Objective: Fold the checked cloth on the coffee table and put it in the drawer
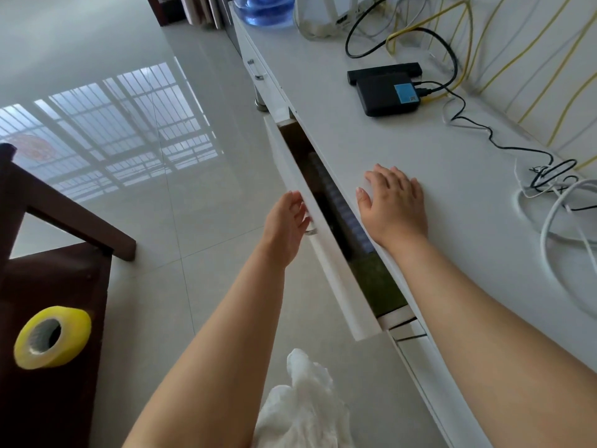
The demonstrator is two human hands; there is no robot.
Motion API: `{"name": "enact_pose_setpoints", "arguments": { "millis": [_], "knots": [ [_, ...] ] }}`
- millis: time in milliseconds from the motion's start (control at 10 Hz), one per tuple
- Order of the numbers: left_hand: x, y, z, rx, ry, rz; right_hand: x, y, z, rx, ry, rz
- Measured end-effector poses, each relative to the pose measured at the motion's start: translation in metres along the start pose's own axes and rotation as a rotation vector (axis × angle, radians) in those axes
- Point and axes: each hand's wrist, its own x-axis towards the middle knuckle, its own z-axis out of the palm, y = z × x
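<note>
The white drawer [323,253] of a long white cabinet stands a narrow gap out. Inside the gap lies the checked cloth [342,208], bluish and partly in shadow, with something green [378,286] nearer me. My left hand [286,226] is at the drawer front, its fingers against the metal handle [310,230]; whether they curl round it cannot be told. My right hand [394,205] rests flat, fingers spread, on the cabinet top [371,147] just behind the gap.
A black box [387,93] and several black, white and yellow cables [549,195] lie on the cabinet top. A dark wooden coffee table [55,286] with a yellow tape roll [51,337] stands at left. Glossy tiled floor lies between. White fabric [303,405] hangs below.
</note>
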Motion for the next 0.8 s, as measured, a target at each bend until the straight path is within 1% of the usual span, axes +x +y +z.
{"name": "enact_pose_setpoints", "arguments": {
  "millis": [100, 200, 300, 400, 500, 600, 700, 800],
  "knots": [
    [0.011, -0.002, 0.025, -0.047, -0.075, -0.074, 0.001, -0.001, 0.000, 0.000, 0.020, 0.017],
    [0.015, -0.007, 0.046, -0.001, -0.112, -0.075, 0.001, -0.002, 0.003, 0.004, 0.037, 0.017],
    [0.012, -0.010, 0.052, -0.002, -0.116, -0.068, 0.002, 0.000, 0.006, 0.006, 0.057, 0.001],
    [0.006, -0.006, 0.048, 0.056, -0.136, -0.091, 0.002, 0.002, 0.005, 0.026, 0.067, 0.010],
    [-0.011, 0.001, 0.041, 0.185, -0.164, -0.121, 0.002, 0.002, 0.003, 0.030, 0.053, 0.003],
    [-0.038, 0.012, 0.028, 0.390, -0.172, -0.074, 0.002, 0.000, -0.005, 0.061, -0.032, 0.023],
    [-0.073, 0.029, 0.017, 0.572, -0.089, 0.059, -0.008, -0.004, -0.021, 0.112, -0.174, 0.044],
    [-0.109, 0.040, 0.006, 0.732, -0.057, 0.161, -0.043, -0.017, -0.048, 0.380, -0.139, 0.084]
  ]
}}
